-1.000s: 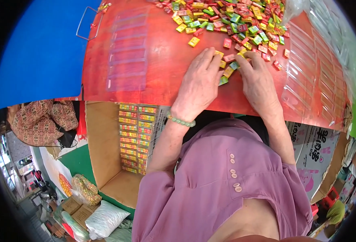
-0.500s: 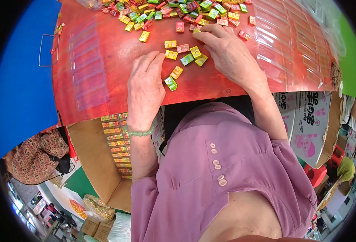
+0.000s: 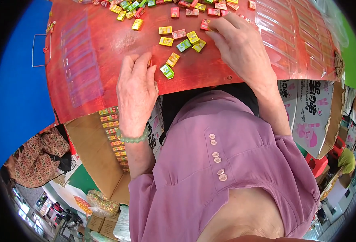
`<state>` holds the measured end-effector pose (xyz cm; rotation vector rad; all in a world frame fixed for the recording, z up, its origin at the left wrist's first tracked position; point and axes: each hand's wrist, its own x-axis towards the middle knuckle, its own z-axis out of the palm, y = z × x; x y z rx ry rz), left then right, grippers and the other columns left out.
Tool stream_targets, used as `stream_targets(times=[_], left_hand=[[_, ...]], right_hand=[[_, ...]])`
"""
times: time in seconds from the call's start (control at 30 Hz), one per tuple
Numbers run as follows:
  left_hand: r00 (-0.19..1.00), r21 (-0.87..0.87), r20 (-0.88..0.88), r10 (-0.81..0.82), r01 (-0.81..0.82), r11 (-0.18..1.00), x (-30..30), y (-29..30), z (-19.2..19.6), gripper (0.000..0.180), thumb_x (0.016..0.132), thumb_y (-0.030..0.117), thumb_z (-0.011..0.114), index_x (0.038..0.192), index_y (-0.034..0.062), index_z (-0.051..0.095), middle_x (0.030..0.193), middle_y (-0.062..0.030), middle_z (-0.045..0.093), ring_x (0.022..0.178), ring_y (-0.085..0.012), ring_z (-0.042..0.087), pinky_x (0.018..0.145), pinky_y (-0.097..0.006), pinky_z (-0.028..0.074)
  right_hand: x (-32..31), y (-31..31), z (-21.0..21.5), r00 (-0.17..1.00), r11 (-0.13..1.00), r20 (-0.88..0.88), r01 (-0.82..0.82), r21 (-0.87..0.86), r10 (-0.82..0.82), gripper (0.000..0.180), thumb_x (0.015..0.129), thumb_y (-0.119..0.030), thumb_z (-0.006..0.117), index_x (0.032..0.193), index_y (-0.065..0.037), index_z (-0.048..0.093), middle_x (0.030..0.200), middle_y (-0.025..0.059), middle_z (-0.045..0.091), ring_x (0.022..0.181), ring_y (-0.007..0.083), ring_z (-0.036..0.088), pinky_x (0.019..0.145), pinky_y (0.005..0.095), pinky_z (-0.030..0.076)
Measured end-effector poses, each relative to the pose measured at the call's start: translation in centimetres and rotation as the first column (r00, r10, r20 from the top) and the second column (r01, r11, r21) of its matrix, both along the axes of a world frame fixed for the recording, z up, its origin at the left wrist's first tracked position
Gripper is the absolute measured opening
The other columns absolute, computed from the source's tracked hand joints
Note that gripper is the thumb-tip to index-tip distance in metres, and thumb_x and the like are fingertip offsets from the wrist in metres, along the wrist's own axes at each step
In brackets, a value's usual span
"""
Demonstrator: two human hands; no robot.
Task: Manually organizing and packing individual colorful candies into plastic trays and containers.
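Candies (image 3: 179,42) sit loose near the red bench's (image 3: 89,72) front edge, within easy reach. Left hand (image 3: 136,90) curls on something red (mostly hidden); right hand (image 3: 239,46) lies flat, fingertips pinning one.

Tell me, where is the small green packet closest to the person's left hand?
In the head view, the small green packet lies on the red table, just right of the left hand, below a yellow packet.
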<state>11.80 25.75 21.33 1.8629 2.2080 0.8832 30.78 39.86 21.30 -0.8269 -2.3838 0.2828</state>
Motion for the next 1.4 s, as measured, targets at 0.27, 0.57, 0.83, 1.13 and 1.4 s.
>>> stream_targets(times=[0.27, 0.57, 0.83, 1.13, 1.4], left_hand=[[0.992, -0.183, 0.116, 0.045, -0.023, 0.983, 0.5, -1.1, 0.6, 0.031, 0.081, 0.012, 0.071, 0.105, -0.0037, 0.060, 0.095, -0.0171, 0.054, 0.075, -0.0306, 0.059, 0.066, -0.038, 0.049], [0.987, -0.175, 0.154, 0.046, -0.019, 0.984, 1.3, -0.9, 0.7, 0.046, 0.073, 0.026, 0.079, 0.105, -0.0023, 0.060, 0.106, -0.0166, 0.055, 0.080, -0.0314, 0.061, 0.067, -0.037, 0.051], [0.997, -0.058, -0.029, 0.067, -0.069, 0.996, 2.7, -0.5, -0.9, 0.030, 0.080, 0.014, 0.070, 0.102, -0.0003, 0.055, 0.099, -0.0163, 0.053, 0.087, -0.0353, 0.058, 0.071, -0.043, 0.050], [0.998, -0.052, 0.034, 0.046, -0.044, 0.998, 2.1, -0.4, -0.8, 0.024, 0.083, 0.007, 0.065, 0.103, -0.0010, 0.055, 0.099, -0.0171, 0.053, 0.089, -0.0367, 0.058, 0.074, -0.043, 0.049], [0.999, -0.093, 0.051, -0.015, 0.020, 0.995, 1.0, 0.7, 0.0, 0.024, 0.080, 0.002, 0.066, 0.101, -0.0024, 0.057, 0.097, -0.0177, 0.053, 0.088, -0.0365, 0.057, 0.075, -0.042, 0.048]], right_hand=[[1.5, -2.1, -0.6, 0.991, 0.985, 0.135, 0.019, -0.173, 0.004, 0.020, 0.081, -0.015, 0.069, 0.093, -0.002, 0.058, 0.082, 0.0124, 0.055, 0.077, 0.0323, 0.058, 0.065, 0.0415, 0.047], [0.9, -2.6, -0.4, 0.998, 0.968, 0.063, -0.006, -0.250, 0.022, 0.035, 0.078, -0.020, 0.073, 0.103, -0.003, 0.057, 0.092, 0.0114, 0.054, 0.079, 0.0311, 0.060, 0.067, 0.0391, 0.049], [-0.4, -2.7, -1.2, 0.996, 0.968, 0.080, -0.015, -0.250, 0.037, 0.035, 0.079, -0.018, 0.073, 0.106, -0.003, 0.057, 0.092, 0.0125, 0.054, 0.079, 0.0317, 0.061, 0.065, 0.0397, 0.050], [-0.2, -2.8, -1.0, 0.989, 0.951, 0.056, -0.116, -0.287, 0.138, 0.024, 0.081, -0.008, 0.066, 0.103, -0.003, 0.057, 0.095, 0.0138, 0.053, 0.082, 0.0345, 0.060, 0.070, 0.0422, 0.049], [-1.0, -2.8, -0.4, 0.968, 0.906, 0.093, -0.182, -0.382, 0.234, 0.026, 0.081, -0.010, 0.066, 0.104, -0.003, 0.057, 0.095, 0.0136, 0.052, 0.083, 0.0351, 0.060, 0.070, 0.0423, 0.050]])
